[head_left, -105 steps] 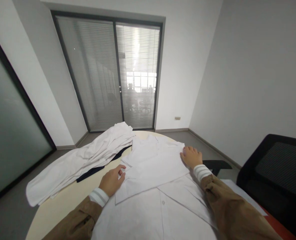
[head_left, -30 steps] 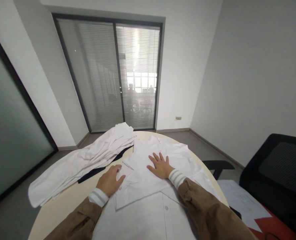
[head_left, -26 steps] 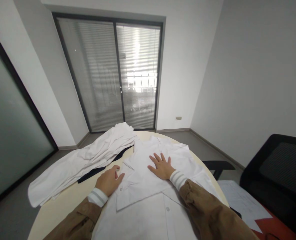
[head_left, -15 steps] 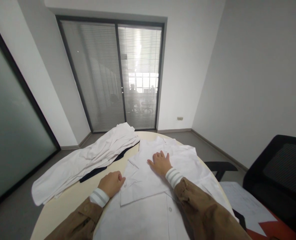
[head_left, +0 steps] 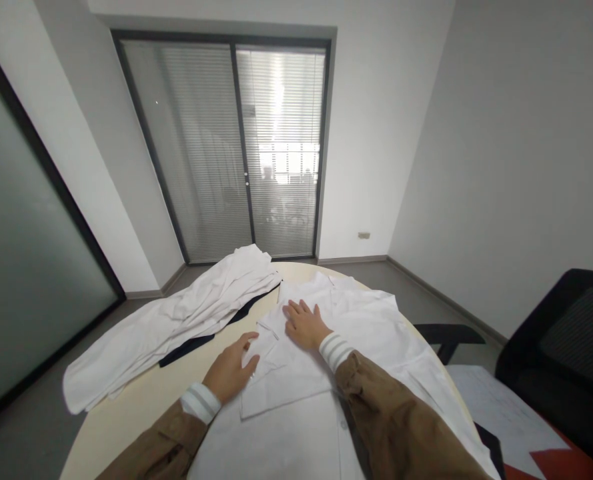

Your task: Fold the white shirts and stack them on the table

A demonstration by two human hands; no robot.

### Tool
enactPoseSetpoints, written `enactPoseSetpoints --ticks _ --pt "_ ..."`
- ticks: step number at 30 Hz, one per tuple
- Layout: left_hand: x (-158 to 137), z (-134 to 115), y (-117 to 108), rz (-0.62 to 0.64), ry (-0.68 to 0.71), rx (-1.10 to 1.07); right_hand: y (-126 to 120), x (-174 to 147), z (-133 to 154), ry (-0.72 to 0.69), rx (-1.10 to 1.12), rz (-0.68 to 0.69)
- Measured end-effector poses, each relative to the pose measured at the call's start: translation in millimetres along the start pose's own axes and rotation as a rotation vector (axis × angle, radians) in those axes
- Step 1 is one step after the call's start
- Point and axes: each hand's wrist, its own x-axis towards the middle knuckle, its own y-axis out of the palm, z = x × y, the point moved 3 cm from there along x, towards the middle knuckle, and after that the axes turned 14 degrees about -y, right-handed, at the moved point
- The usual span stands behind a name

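A white button-up garment [head_left: 296,427], which looks like a shirt or coat, lies spread over the round table, with one part folded over across its middle. My right hand [head_left: 306,325] rests flat on the folded part, fingers spread. At the left edge of that fold is my left hand [head_left: 233,365], its thumb and fingers apart around the cloth's edge; no firm grip shows. Small creases run through the fabric between the two hands.
Left of the garment, a heap of white clothing [head_left: 176,317] with a dark navy piece [head_left: 189,349] under it lies along the edge of the cream table [head_left: 141,407]. At the right stand a black mesh chair [head_left: 566,347] and papers [head_left: 506,407] on something red.
My left hand has opened from a curled shape and moved slightly forward along the fold's edge. The right hand has slid left across the cloth.
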Motion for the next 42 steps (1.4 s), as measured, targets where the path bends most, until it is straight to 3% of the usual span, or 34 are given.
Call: enactPoseSetpoints --ticks 3,5,8,14,18,22,25,30,37,42 --pt "3 4 2 -0.042 0.109 0.012 2 18 9 -0.079 0.025 0.007" --pt "5 6 3 -0.035 0.12 0.024 9 26 11 -0.033 0.029 0.011" --pt "5 5 2 -0.016 0.083 0.044 20 31 10 0.094 -0.004 -0.06" --pt "5 -2 -5 -0.075 -0.021 0.116 32 30 6 0.099 0.038 -0.139" --pt "35 -2 -4 -0.088 -0.007 0.157 30 30 1 0.166 0.027 -0.173" --pt "72 -3 2 -0.058 -0.017 0.231 27 30 -7 0.361 -0.017 -0.241" --pt "86 -8 7 -0.114 0.002 0.245 28 31 -12 0.406 -0.011 -0.253" --pt "86 -10 9 -0.187 -0.019 0.235 31 38 -21 0.429 0.05 -0.228" --pt "83 -11 3 -0.192 -0.045 0.233 19 63 -30 0.541 0.059 -0.179" --pt "84 -13 2 -0.182 -0.045 0.229 9 84 -38 0.439 0.051 -0.24"
